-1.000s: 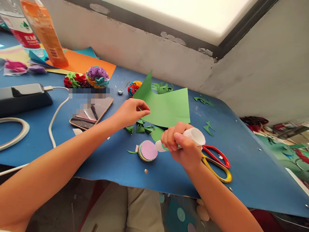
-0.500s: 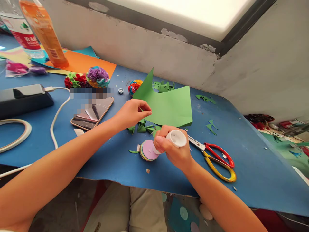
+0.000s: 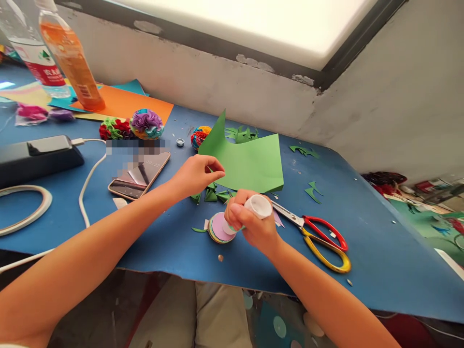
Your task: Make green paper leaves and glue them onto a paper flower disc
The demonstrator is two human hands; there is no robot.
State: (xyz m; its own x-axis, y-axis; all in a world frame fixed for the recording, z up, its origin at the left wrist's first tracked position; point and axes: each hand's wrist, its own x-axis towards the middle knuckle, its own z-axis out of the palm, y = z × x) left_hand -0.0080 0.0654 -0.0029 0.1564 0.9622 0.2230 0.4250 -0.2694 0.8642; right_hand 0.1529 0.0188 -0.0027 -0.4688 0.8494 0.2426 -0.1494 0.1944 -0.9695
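Note:
My right hand (image 3: 255, 224) is closed around a white tube that looks like a glue stick (image 3: 260, 207). The tube's lower end is over the right part of a stack of round paper discs (image 3: 219, 223), with a lilac disc on top. My left hand (image 3: 201, 175) hovers by a folded sheet of green paper (image 3: 250, 164), thumb and fingertips pinched together. I cannot make out anything between them. Green paper cuttings (image 3: 210, 195) lie below that hand. Scissors (image 3: 308, 223) with one red and one yellow handle rest beside my right hand.
A phone (image 3: 141, 174) and a white cable (image 3: 85, 193) lie left of my left forearm, with a tape roll (image 3: 47, 205) farther left. Two bottles (image 3: 74, 67) stand at the back left. Ruffled paper balls (image 3: 147, 123) sit along the back. The table's front edge is close.
The glue stick has shifted slightly left, covering more of the lilac disc. My left hand keeps its pinch, and the whole view has shifted a little.

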